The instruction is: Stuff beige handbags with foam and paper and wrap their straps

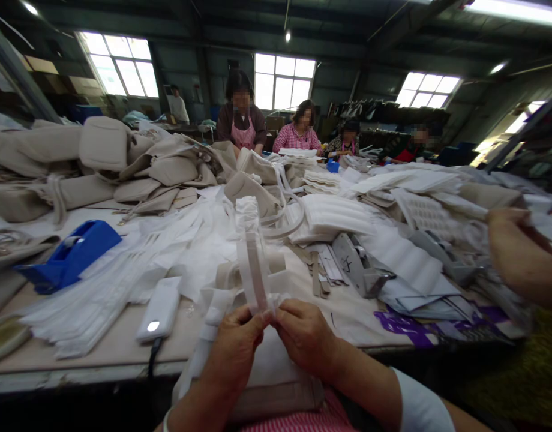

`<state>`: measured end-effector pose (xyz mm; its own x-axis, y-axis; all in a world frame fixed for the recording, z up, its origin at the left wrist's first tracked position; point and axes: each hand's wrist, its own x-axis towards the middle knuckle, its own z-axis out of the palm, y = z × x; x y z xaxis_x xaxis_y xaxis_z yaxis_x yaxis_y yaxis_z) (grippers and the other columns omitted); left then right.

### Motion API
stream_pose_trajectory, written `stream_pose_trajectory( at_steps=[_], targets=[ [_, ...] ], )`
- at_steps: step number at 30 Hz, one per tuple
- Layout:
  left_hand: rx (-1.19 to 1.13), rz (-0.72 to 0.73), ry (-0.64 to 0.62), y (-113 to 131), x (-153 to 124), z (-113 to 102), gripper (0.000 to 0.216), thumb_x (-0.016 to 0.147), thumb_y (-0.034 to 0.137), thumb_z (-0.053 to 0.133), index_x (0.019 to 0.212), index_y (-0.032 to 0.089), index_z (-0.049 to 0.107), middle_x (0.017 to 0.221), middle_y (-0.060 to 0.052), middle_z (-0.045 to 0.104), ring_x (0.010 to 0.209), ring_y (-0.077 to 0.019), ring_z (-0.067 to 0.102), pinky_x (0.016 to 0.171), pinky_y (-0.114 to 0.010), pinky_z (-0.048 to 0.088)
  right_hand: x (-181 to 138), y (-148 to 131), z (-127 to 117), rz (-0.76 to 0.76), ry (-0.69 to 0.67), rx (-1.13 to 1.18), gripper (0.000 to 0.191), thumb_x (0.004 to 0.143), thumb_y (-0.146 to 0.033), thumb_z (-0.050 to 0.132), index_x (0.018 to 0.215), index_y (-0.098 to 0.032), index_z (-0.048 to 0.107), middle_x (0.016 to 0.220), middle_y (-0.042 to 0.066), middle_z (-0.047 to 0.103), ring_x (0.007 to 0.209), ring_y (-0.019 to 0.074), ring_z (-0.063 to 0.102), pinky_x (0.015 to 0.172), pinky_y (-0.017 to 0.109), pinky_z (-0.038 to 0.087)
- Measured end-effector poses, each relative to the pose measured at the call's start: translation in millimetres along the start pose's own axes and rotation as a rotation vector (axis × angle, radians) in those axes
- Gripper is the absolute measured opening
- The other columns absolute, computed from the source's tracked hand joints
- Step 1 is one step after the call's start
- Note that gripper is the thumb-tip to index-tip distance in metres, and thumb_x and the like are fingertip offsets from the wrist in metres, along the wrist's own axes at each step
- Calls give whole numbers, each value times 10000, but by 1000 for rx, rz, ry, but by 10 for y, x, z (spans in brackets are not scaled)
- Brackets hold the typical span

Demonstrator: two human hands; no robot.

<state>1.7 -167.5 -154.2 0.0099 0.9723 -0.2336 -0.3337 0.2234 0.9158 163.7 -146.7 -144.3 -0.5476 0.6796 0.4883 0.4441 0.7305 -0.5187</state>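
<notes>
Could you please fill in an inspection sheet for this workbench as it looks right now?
Surface: long table, mostly buried under fabric, with a bare strip at the near edge.
Job's things: white strap standing upright; pale fabric piece on the lap.
Clutter: beige bags piled far left, white padded sheets, blue tape dispenser, power bank.
Hands: left hand and right hand both pinch the strap's lower end.
Cables: black cable hangs from the power bank.
Surroundings: co-worker's arm at right; seated people opposite; bright windows.
</notes>
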Motion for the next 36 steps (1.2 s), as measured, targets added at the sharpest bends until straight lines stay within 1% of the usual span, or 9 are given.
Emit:
stream_pose_trajectory(
  at_steps=[6, 10, 13, 18, 21, 24, 27, 31, 36],
  targets=[
    [508, 381, -109, 128, -88, -18, 102, 810, 271, 678, 767, 215, 752, 864, -44, 699, 850, -204, 621, 783, -291, 483, 123, -38, -160, 575, -146, 931, 345, 768, -472, 700, 780, -128, 719, 646, 4, 577, 594, 115, 484, 585, 247, 401],
    [661, 515, -143, 56, -104, -14, 177, 863, 250, 598, 804, 224, 763, 847, -71, 683, 785, -198, 612, 734, -299, 480, 159, -42, -63, 867, -21, 1070, 288, 632, -382, 815, 622, -121, 692, 460, -56, 442, 434, 47, 289, 455, 215, 274],
    [582, 402, -192, 69, -80, -62, 136, 818, 254, 656, 896, 227, 764, 917, -71, 685, 857, -203, 601, 790, -299, 465, 145, -38, -15, 834, 20, 1044, 249, 650, -355, 797, 640, -127, 699, 495, -40, 500, 452, 59, 351, 471, 215, 308],
    [166, -34, -209, 78, -8, -115, 339, 753, 438, 709, 906, 136, 728, 561, 36, 471, 479, -66, 303, 447, -197, 230, 78, -38, 16, 432, -11, 506, 155, 808, -275, 668, 722, -156, 719, 693, 22, 637, 671, 139, 563, 649, 255, 432],
    [198, -38, -14, 17, 2, -38, 315, 703, 439, 753, 724, 131, 692, 507, 65, 385, 479, -65, 276, 439, -201, 209, 12, -22, 100, 174, 16, 112, 240, 885, -216, 530, 713, -144, 680, 699, 45, 608, 644, 139, 536, 620, 260, 412],
    [263, 37, 75, 25, -32, 49, 268, 714, 411, 740, 646, 159, 679, 524, 42, 483, 514, -91, 385, 491, -211, 334, -30, 5, 124, 76, 14, -39, 309, 921, -206, 441, 692, -135, 637, 682, 54, 569, 623, 140, 490, 597, 270, 392],
    [347, 196, 49, 102, -84, 60, 153, 752, 340, 710, 705, 195, 729, 702, -14, 661, 687, -165, 561, 661, -263, 461, -15, 45, 8, 173, -89, 254, 267, 900, -333, 532, 744, -144, 639, 720, 31, 552, 658, 130, 473, 608, 258, 391],
    [494, 421, -40, 116, -133, -12, 133, 779, 307, 692, 696, 233, 765, 769, -71, 691, 759, -222, 603, 734, -322, 495, 48, 103, -133, 555, -230, 985, 420, 756, -548, 680, 710, -133, 630, 540, -54, 397, 482, 63, 276, 453, 216, 220],
    [629, 526, -138, 29, -130, -101, 122, 793, 290, 674, 814, 254, 789, 787, -96, 682, 788, -241, 600, 792, -362, 482, 91, 81, -30, 894, -101, 1344, 364, 621, -398, 817, 632, -141, 559, 492, -62, 450, 409, 26, 204, 422, 222, 102]
  ],
)
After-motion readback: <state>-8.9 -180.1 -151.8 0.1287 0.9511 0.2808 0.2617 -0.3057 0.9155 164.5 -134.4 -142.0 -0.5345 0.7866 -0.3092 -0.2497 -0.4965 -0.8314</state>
